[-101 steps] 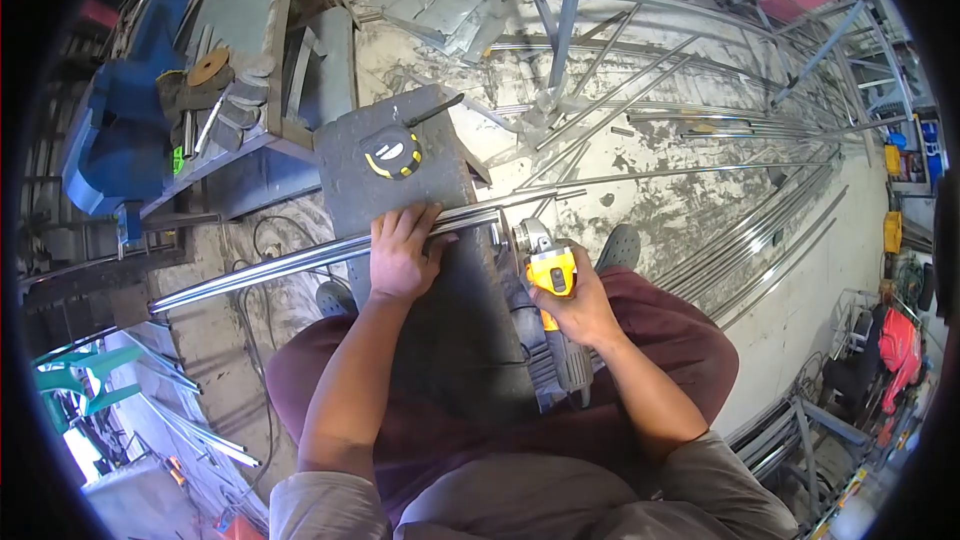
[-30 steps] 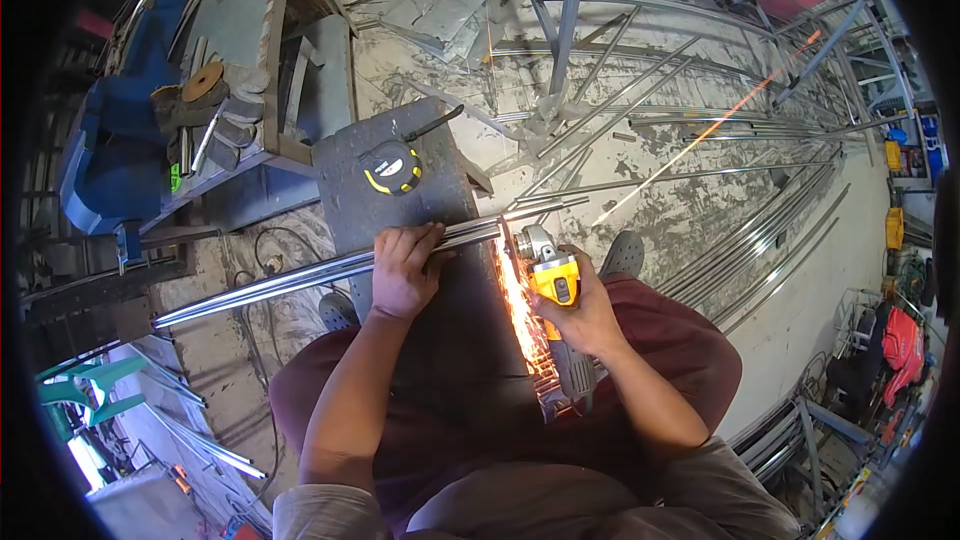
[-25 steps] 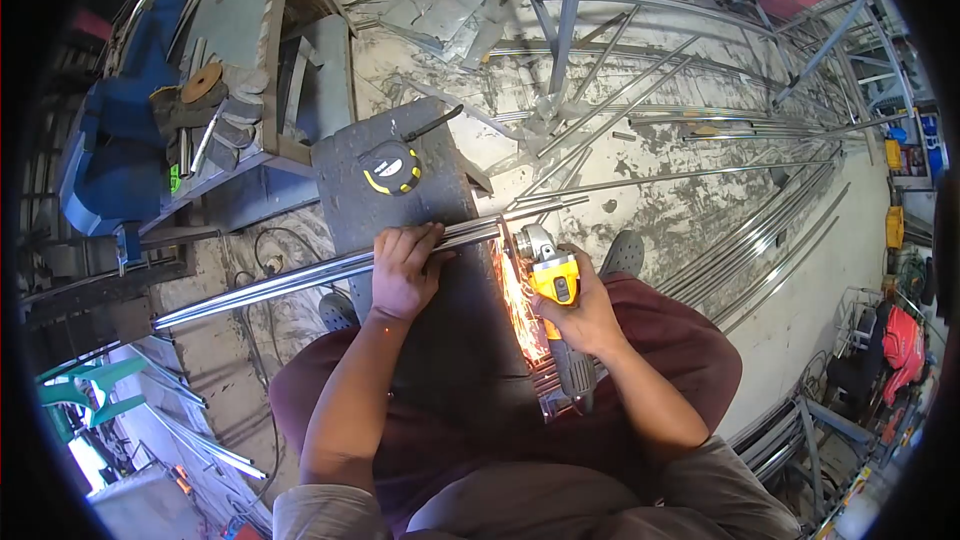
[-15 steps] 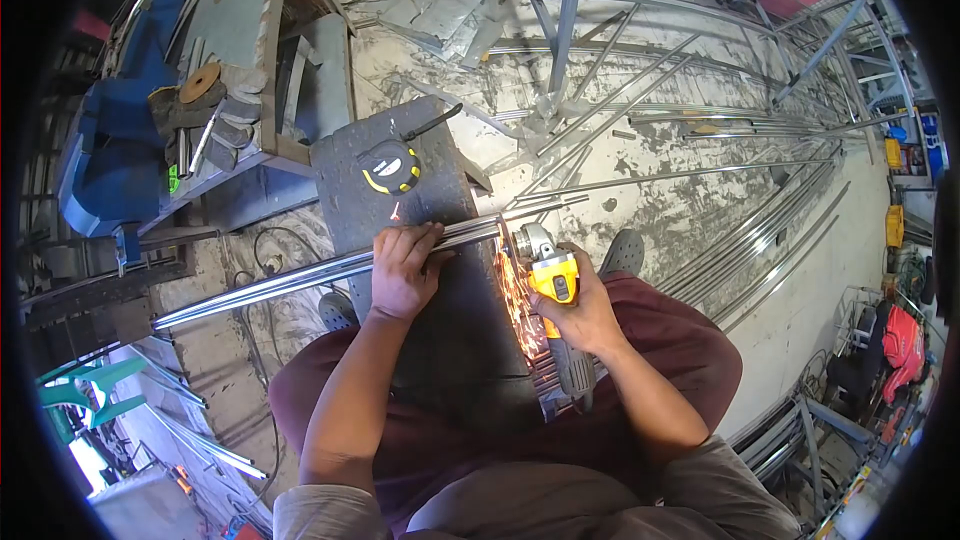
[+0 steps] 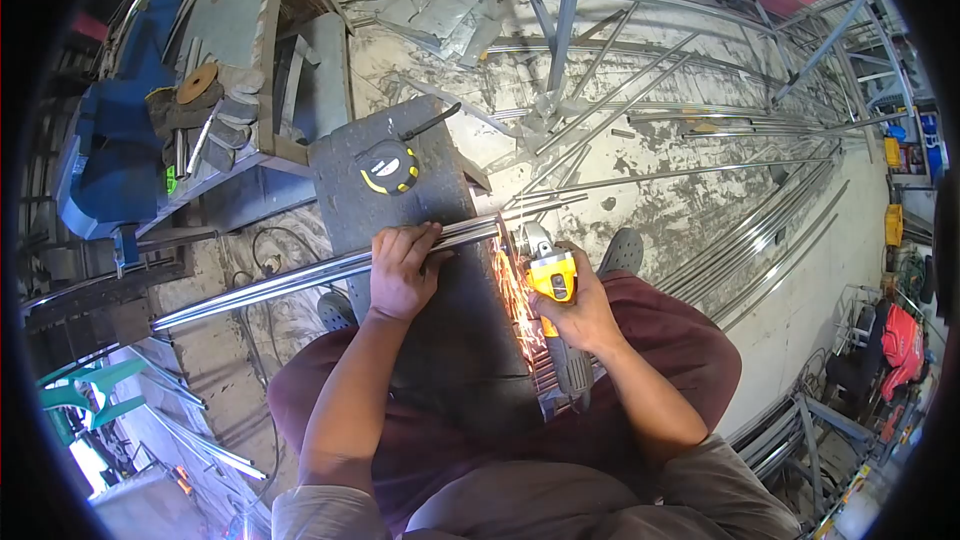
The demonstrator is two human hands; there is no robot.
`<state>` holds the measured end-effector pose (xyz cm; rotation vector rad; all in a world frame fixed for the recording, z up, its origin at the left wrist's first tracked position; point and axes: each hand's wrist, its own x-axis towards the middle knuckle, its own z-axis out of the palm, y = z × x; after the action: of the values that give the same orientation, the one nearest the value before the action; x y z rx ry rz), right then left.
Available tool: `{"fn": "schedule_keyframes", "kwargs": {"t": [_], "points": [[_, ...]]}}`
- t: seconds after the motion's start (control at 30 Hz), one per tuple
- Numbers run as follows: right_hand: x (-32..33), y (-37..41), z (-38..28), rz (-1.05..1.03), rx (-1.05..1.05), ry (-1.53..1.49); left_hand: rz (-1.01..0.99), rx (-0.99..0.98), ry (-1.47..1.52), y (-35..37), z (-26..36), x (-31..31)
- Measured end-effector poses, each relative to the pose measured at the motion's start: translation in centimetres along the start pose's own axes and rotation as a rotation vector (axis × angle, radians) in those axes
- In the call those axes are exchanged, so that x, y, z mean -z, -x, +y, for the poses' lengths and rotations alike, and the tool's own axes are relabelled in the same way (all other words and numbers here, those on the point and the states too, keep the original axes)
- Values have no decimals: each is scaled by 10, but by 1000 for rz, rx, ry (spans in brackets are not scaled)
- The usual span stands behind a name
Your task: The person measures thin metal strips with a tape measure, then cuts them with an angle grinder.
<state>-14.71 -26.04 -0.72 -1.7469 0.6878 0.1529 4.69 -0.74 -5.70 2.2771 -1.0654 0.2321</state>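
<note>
The floor (image 5: 660,200) here is bare concrete, grey-white and blotchy, with dark stains all over. On the far side a big welded frame (image 5: 640,70) of curved and straight metal bars lies across it, with some crumpled sheet-metal scraps (image 5: 440,5) past that. Along the right there's a bundle of long bent tubes (image 5: 775,240) on the ground. Further right is a cluttered edge with yellow boxes (image 5: 892,225) and something red (image 5: 898,335). Far left is a grey steel workbench (image 5: 240,10) with a worn grinding disc (image 5: 197,82) on it and a blue machine (image 5: 110,150) right beside it. Near left, a green plastic chair (image 5: 75,395). Light looks like plain daylight, bright and even.
</note>
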Motion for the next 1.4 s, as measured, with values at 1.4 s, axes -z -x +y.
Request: {"fn": "schedule_keyframes", "kwargs": {"t": [1.4], "points": [[0, -9, -5, -11, -7, -16, 7, -2, 14, 5, -4, -4]]}}
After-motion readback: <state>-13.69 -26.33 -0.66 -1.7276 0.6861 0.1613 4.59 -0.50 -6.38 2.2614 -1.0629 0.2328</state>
